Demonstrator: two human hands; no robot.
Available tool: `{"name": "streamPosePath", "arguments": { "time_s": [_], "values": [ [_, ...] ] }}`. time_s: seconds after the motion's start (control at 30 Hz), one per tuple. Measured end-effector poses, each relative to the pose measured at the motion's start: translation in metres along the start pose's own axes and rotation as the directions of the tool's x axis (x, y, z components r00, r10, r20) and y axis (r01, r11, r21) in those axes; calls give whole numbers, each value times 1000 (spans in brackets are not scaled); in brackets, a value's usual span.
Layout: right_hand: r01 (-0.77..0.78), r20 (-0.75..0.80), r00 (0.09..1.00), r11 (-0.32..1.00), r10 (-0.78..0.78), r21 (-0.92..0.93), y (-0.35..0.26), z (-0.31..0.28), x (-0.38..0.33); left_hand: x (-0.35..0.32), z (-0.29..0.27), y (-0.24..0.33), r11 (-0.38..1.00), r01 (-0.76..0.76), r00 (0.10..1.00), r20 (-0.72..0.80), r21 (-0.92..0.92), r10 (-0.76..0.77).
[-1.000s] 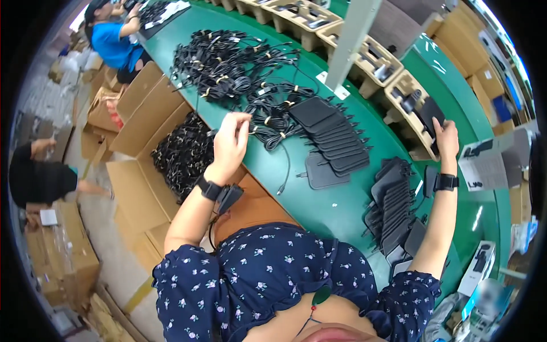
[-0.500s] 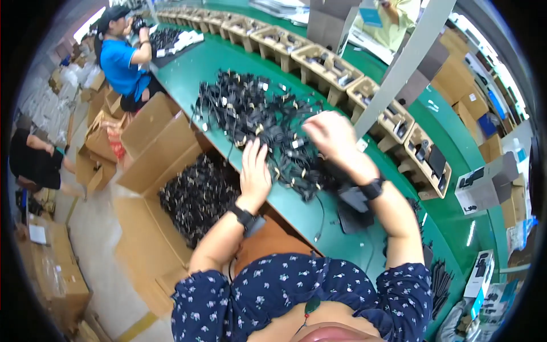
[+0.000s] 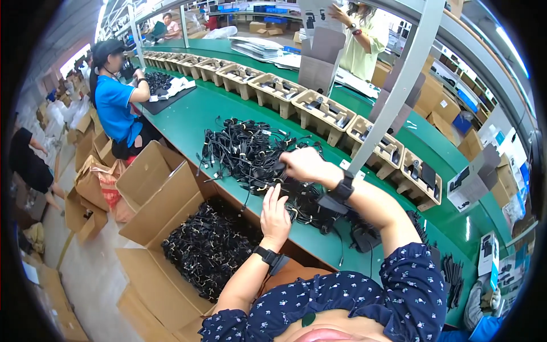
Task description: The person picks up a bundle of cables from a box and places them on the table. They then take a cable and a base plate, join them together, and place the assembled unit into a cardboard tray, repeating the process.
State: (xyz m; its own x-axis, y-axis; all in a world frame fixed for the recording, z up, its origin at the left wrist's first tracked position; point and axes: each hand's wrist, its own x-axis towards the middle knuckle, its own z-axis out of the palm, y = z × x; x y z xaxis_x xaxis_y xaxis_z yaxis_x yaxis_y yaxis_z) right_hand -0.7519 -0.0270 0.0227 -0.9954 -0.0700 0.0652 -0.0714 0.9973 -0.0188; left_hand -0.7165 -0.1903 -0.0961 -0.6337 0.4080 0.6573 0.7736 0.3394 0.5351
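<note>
Hands meet over a heap of bundled black cables (image 3: 250, 154) at the frame's centre, on the green workbench (image 3: 194, 122). Right hand (image 3: 305, 165) curls its fingers closed around a cable bundle at the heap's right edge. Left hand (image 3: 275, 214) lies flat, fingers spread, on cables at the near edge. Lower left, a cardboard box (image 3: 171, 199) holds more cables.

A pile of bundled black cables (image 3: 250, 157) was seen on the green desk (image 3: 194, 122). It was touched by the right hand (image 3: 305, 165), while the left hand (image 3: 275, 215) was rested at its near edge.
</note>
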Motion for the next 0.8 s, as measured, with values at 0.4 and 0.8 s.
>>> {"name": "streamPosePath", "arguments": {
  "time_s": [0.4, 0.8],
  "values": [
    [214, -377, 790, 357, 484, 909, 31, -64, -34, -1, 10, 1, 999, -7, 1000, -27, 39, 8],
    [236, -355, 794, 287, 494, 928, 30, -69, -85, 23, -6, 71, 652, 135, 964, 250, -746, 87]
  ]
}}
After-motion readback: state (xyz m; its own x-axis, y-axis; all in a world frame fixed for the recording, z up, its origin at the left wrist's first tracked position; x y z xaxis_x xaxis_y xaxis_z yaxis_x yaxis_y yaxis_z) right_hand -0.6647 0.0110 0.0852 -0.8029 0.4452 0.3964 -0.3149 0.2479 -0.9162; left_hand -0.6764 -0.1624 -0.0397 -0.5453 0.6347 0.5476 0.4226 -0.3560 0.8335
